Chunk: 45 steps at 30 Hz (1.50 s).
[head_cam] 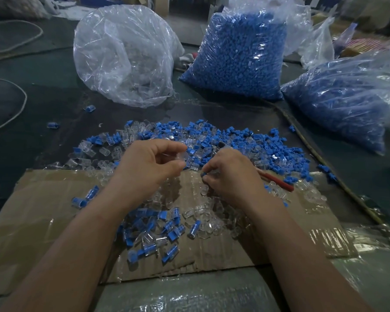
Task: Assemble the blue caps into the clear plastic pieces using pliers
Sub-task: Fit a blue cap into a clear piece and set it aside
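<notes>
head view: your left hand pinches a small clear plastic piece, raised, likely for capping. your right hand grips red-handled pliers, with a blue plastic cap at its fingertips.

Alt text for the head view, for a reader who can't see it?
A left hand pinches a clear plastic piece while the right hand pinches a blue cap, with red-handled pliers under it. Both work over a cardboard sheet among loose caps and clear pieces; bags of blue caps stand behind.
</notes>
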Available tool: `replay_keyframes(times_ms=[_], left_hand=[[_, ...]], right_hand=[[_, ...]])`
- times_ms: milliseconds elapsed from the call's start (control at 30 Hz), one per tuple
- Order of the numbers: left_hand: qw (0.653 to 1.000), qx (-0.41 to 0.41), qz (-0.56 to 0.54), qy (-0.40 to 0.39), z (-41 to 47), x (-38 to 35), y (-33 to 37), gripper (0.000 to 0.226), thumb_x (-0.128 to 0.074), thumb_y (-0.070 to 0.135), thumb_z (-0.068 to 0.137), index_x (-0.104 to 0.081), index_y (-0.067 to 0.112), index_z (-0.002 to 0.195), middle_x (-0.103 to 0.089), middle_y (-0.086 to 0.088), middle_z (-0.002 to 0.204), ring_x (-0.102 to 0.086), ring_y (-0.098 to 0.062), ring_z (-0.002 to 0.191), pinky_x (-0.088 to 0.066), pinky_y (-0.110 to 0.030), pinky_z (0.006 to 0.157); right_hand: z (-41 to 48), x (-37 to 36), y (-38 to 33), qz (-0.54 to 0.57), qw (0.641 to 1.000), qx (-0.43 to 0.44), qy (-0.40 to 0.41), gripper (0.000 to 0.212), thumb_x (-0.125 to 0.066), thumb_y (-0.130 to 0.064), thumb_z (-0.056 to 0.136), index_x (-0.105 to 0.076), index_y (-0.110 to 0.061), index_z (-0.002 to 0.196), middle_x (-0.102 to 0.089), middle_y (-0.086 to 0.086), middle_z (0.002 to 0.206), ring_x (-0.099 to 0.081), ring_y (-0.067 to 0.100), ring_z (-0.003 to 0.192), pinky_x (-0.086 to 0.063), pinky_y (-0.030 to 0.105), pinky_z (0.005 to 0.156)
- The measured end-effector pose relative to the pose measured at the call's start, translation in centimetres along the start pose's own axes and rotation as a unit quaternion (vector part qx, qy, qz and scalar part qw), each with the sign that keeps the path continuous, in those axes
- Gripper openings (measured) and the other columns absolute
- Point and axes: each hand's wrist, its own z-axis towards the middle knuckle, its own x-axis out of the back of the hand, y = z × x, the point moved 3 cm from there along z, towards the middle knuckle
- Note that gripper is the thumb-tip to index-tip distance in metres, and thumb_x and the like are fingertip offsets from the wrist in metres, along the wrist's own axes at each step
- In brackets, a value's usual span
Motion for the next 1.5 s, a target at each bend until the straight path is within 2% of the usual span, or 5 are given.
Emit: replay_keyframes(times_ms=[133, 267, 367, 500, 1500], left_hand=[[1.0, 0.006, -0.013, 0.007, 0.0, -0.1, -0.1, 0.024, -0.073, 0.014, 0.072, -0.064, 0.033, 0.084, -0.067, 0.004, 0.075, -0.062, 0.002, 0.06, -0.048, -0.008, 0.058], [1.0, 0.016, -0.015, 0.014, 0.1, 0.0, -0.3, 0.015, -0.075, 0.014, 0.069, -0.065, 0.022, 0.078, -0.069, 0.006, 0.073, -0.064, -0.003, 0.061, -0.051, -0.012, 0.059], [0.999, 0.021, -0.026, 0.0, 0.2, 0.0, -0.4, 0.014, -0.075, 0.015, 0.069, -0.066, 0.022, 0.076, -0.07, 0.006, 0.076, -0.067, -0.009, 0.064, -0.055, -0.018, 0.063], [0.998, 0.025, -0.047, -0.021, 0.2, -0.1, -0.3, 0.015, -0.074, 0.012, 0.067, -0.067, 0.021, 0.077, -0.07, 0.006, 0.076, -0.069, -0.011, 0.068, -0.055, -0.017, 0.065], [0.996, 0.004, -0.073, -0.043, -0.1, -0.4, 0.4, 0.025, -0.072, 0.023, 0.049, -0.069, 0.028, 0.074, -0.072, 0.007, 0.073, -0.069, -0.006, 0.067, -0.049, -0.01, 0.058]], right_hand=[[-0.1, 0.1, -0.2, 0.043, 0.999, 0.014, -0.022, 0.014, -0.06, -0.027, 0.086, -0.07, -0.023, 0.096, -0.065, -0.004, 0.093, -0.054, 0.01, 0.082, -0.04, 0.029, 0.085], [-0.2, 0.4, -0.4, 0.061, 0.997, 0.048, 0.015, 0.013, -0.057, -0.023, 0.088, -0.066, -0.017, 0.095, -0.059, -0.004, 0.09, -0.045, 0.006, 0.079, -0.031, 0.02, 0.074], [-0.5, 1.3, -0.4, 0.231, 0.968, 0.024, 0.092, 0.007, -0.062, -0.016, 0.084, -0.066, -0.019, 0.089, -0.053, -0.014, 0.081, -0.052, 0.003, 0.077, -0.041, 0.012, 0.07], [-1.2, 1.6, -0.6, 0.403, 0.907, 0.012, 0.123, 0.03, -0.071, -0.009, 0.074, -0.063, -0.037, 0.078, -0.06, -0.015, 0.078, -0.059, -0.001, 0.075, -0.048, 0.01, 0.068], [-1.6, 1.7, -1.9, 0.472, 0.879, 0.015, 0.073, 0.033, -0.072, 0.0, 0.073, -0.066, -0.032, 0.074, -0.069, -0.01, 0.078, -0.066, 0.006, 0.069, -0.054, 0.017, 0.063]])
